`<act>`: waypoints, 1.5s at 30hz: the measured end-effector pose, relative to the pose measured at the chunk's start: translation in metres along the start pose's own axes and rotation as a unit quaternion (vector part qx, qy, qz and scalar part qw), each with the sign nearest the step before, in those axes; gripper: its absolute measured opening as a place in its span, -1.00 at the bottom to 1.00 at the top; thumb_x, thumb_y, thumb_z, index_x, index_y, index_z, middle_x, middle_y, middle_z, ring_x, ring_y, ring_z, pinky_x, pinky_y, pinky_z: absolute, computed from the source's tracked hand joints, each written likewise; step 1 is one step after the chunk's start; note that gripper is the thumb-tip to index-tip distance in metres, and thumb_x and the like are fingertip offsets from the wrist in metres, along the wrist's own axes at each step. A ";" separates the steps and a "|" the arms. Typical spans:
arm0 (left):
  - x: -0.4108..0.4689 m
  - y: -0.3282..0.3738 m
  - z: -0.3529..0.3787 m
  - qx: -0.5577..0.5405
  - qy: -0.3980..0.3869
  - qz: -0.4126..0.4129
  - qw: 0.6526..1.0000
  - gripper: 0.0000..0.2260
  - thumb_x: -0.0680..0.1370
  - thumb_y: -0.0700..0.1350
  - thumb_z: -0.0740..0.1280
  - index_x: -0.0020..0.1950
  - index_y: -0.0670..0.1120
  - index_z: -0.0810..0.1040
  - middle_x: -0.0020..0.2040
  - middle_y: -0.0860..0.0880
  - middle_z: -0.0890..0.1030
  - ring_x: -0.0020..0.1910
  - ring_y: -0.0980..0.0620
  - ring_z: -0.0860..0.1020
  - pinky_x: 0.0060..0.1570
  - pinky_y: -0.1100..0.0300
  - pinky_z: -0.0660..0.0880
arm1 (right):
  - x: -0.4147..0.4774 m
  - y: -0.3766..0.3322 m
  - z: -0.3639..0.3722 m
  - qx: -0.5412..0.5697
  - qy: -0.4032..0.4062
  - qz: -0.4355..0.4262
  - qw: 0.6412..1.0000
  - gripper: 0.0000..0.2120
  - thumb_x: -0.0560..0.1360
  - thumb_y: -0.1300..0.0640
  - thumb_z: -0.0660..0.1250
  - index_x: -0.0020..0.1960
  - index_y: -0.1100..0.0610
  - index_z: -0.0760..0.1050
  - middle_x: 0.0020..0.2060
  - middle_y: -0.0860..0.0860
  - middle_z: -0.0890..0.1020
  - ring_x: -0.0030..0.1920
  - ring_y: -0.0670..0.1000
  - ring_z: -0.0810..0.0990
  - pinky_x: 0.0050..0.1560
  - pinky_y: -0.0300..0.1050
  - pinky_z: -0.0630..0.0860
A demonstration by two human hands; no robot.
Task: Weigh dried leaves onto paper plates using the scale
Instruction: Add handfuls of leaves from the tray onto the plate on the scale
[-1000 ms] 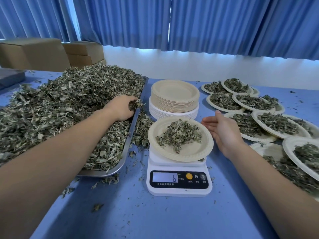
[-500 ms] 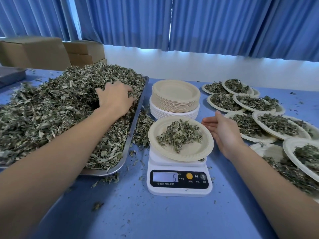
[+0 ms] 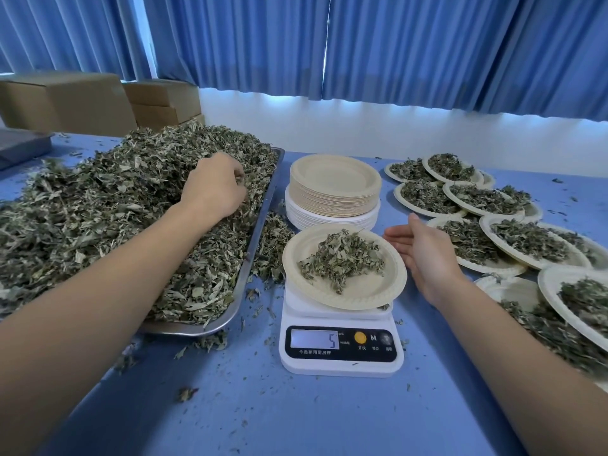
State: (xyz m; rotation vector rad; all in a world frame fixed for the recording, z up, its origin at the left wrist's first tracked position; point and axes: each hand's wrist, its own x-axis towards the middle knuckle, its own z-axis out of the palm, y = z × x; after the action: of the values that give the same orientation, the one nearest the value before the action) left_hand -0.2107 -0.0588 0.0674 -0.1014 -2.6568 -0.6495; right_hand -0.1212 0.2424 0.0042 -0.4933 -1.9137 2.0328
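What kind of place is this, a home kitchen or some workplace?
Probably a small workroom for portioning dried herbs, not a home kitchen: a large metal tray heaped with dried leaves, a digital scale, and many filled paper plates laid out beside it.

Scale (image 3: 341, 319): the digit "5" was shown on the display (image 3: 314, 339). On the black panel (image 3: 341, 355), a white "M" was printed just right of the orange button (image 3: 360, 338). Small Chinese captions were set beneath the controls: "开/关" was read under the orange button and "单位" under the "M"; the third was too blurred. A line of Chinese characters below the display could not be read with certainty.
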 end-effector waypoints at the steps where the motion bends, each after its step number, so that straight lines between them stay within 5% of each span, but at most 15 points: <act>1: -0.001 0.003 -0.002 -0.031 0.017 0.005 0.999 -0.82 0.57 -0.19 0.41 0.17 -0.12 0.68 0.10 -0.13 0.68 -0.07 -0.10 0.58 0.01 0.14 0.48 | 0.000 0.000 0.000 0.001 -0.001 0.000 1.000 -0.54 0.73 -0.02 0.13 0.07 0.34 0.61 -0.03 0.24 0.71 -0.07 0.09 0.70 0.02 -0.08 0.63; 6: -0.009 0.029 -0.013 -0.164 0.062 0.040 0.984 -0.86 0.55 -0.10 0.46 0.09 -0.05 0.71 -0.05 0.00 0.67 -0.02 -0.01 0.60 0.02 0.19 0.45 | 0.001 0.001 0.000 -0.003 -0.004 -0.001 1.000 -0.52 0.73 -0.03 0.13 0.11 0.37 0.60 -0.01 0.25 0.71 -0.02 0.11 0.70 0.12 -0.01 0.63; 13: -0.014 0.040 -0.012 -0.049 0.012 0.082 0.995 -0.85 0.56 -0.14 0.44 0.13 -0.07 0.69 0.05 -0.10 0.68 0.07 -0.15 0.61 0.14 0.07 0.52 | 0.000 0.000 -0.001 -0.005 -0.001 0.003 1.000 -0.54 0.73 -0.02 0.13 0.08 0.35 0.60 -0.01 0.26 0.71 0.06 0.19 0.71 0.19 0.06 0.62; 16: -0.016 0.041 -0.009 -0.080 0.006 0.072 0.994 -0.76 0.56 -0.13 0.46 0.22 -0.10 0.67 0.14 -0.11 0.67 0.09 -0.10 0.60 0.10 0.18 0.44 | 0.000 0.000 -0.001 -0.008 0.000 0.005 1.000 -0.54 0.73 -0.03 0.14 0.06 0.34 0.61 -0.03 0.25 0.71 0.05 0.18 0.71 0.19 0.07 0.63; 19: -0.021 0.048 -0.011 -0.155 -0.009 0.086 0.984 -0.80 0.54 -0.11 0.49 0.15 -0.09 0.70 0.00 -0.02 0.69 0.02 -0.02 0.62 0.11 0.13 0.52 | 0.000 0.001 -0.001 -0.012 0.001 0.001 1.000 -0.54 0.73 -0.03 0.14 0.06 0.34 0.61 -0.03 0.24 0.72 0.02 0.15 0.72 0.17 0.04 0.63; 23: -0.033 0.064 -0.014 -0.273 -0.107 0.120 0.948 -0.86 0.52 -0.15 0.51 0.07 -0.08 0.71 -0.09 0.00 0.73 -0.04 -0.02 0.68 0.15 -0.01 0.60 | 0.002 0.001 -0.001 -0.008 -0.002 0.001 1.000 -0.55 0.72 -0.02 0.14 0.02 0.32 0.62 -0.06 0.24 0.71 -0.05 0.11 0.72 0.06 -0.03 0.65; 27: -0.039 0.075 -0.016 -0.260 -0.238 0.158 0.922 -0.76 0.48 -0.23 0.54 0.13 -0.10 0.68 0.00 -0.08 0.72 0.01 -0.05 0.68 0.20 -0.01 0.57 | 0.003 0.001 -0.001 -0.008 -0.003 0.001 1.000 -0.56 0.72 -0.01 0.15 -0.03 0.30 0.62 -0.08 0.23 0.72 -0.10 0.07 0.72 0.01 -0.07 0.65; 32: -0.025 0.063 -0.022 -0.272 -0.368 0.097 0.884 -0.69 0.48 -0.37 0.48 0.16 -0.09 0.67 0.10 -0.10 0.71 0.06 0.04 0.64 0.16 0.09 0.55 | 0.002 0.001 -0.002 -0.010 -0.002 0.002 1.000 -0.55 0.73 -0.02 0.14 0.00 0.31 0.62 -0.07 0.24 0.72 -0.08 0.09 0.72 0.02 -0.06 0.64; 37: -0.014 0.045 -0.008 -0.063 -0.282 0.117 0.950 -0.69 0.48 -0.34 0.44 0.18 -0.08 0.68 0.07 -0.03 0.68 0.04 0.05 0.62 0.06 0.21 0.55 | 0.001 0.000 -0.001 -0.016 -0.002 0.002 1.000 -0.55 0.73 -0.02 0.14 0.02 0.32 0.62 -0.07 0.23 0.72 -0.06 0.10 0.72 0.04 -0.04 0.65; 45: -0.017 0.038 0.009 0.107 -0.402 0.179 0.891 -0.43 0.45 -0.18 0.49 0.45 0.04 0.50 0.36 0.06 0.54 0.31 0.00 0.48 0.34 0.04 0.44 | -0.001 -0.001 -0.001 -0.012 -0.006 0.004 1.000 -0.58 0.74 0.05 0.13 0.11 0.38 0.60 0.00 0.26 0.71 -0.05 0.12 0.71 0.08 -0.01 0.64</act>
State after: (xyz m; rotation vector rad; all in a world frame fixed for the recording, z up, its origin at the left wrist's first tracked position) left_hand -0.1925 -0.0210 0.0696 -0.9623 -3.3164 -0.1916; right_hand -0.1200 0.2428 0.0051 -0.4968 -1.9480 2.0240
